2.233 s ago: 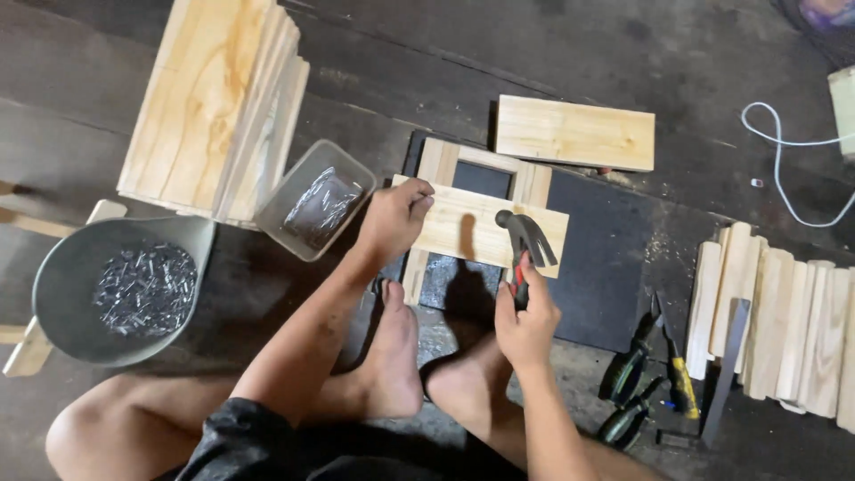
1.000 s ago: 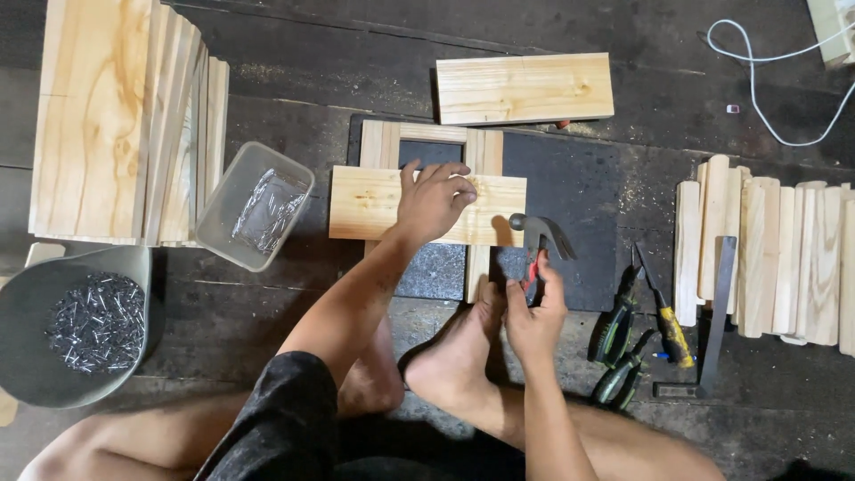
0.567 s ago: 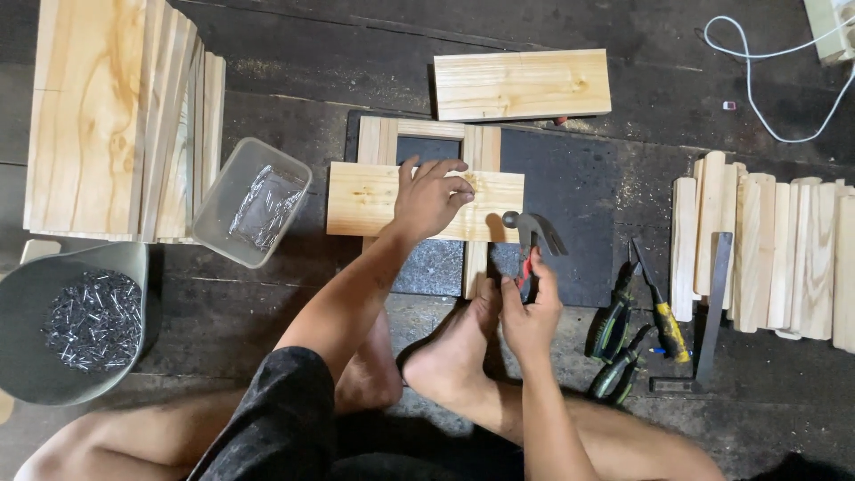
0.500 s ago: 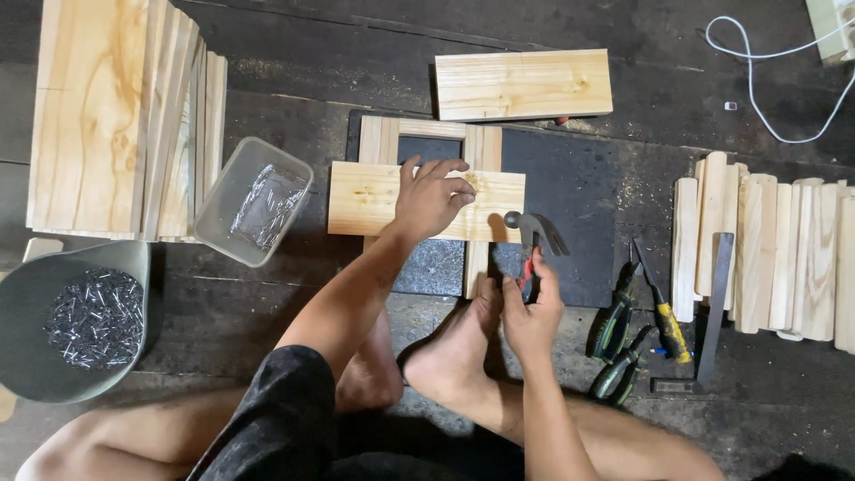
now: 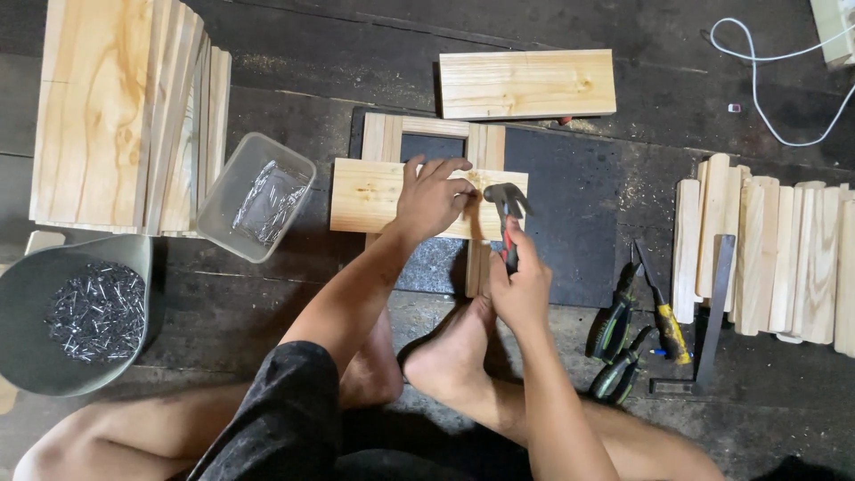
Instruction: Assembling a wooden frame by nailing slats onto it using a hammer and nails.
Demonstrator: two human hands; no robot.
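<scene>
Dark, worn floorboards (image 5: 294,303) fill what I see from the head camera, with the person seated on them, bare legs folded and one foot (image 5: 450,352) just below the work; largest of all is the stack of pale planks (image 5: 125,116) standing on edge at far left; over at far right lies a row of short wooden slats (image 5: 784,254), and at the top a single loose board (image 5: 527,84); a black mat (image 5: 570,214) sits in the middle, and on it I make out the wooden frame (image 5: 383,138) with a cross board (image 5: 370,194) laid flat over its two uprights; at lower left a grey bowl (image 5: 22,303) holds a heap of dark nails; beside the planks a clear plastic tub (image 5: 258,196) holds shiny bits I cannot identify; between the mat and the slats lie a metal square (image 5: 712,294) and several screwdrivers (image 5: 623,325); a white cable (image 5: 766,89) loops at top right; the left hand (image 5: 432,198) rests on the cross board, palm down, fingers bent with thumb and forefinger pinched together at the hammer's head, though I cannot tell what they pinch; the right hand (image 5: 521,289) is wrapped tight around the handle of the hammer (image 5: 506,209), whose head sits at the board's right end, just beside the left fingertips
</scene>
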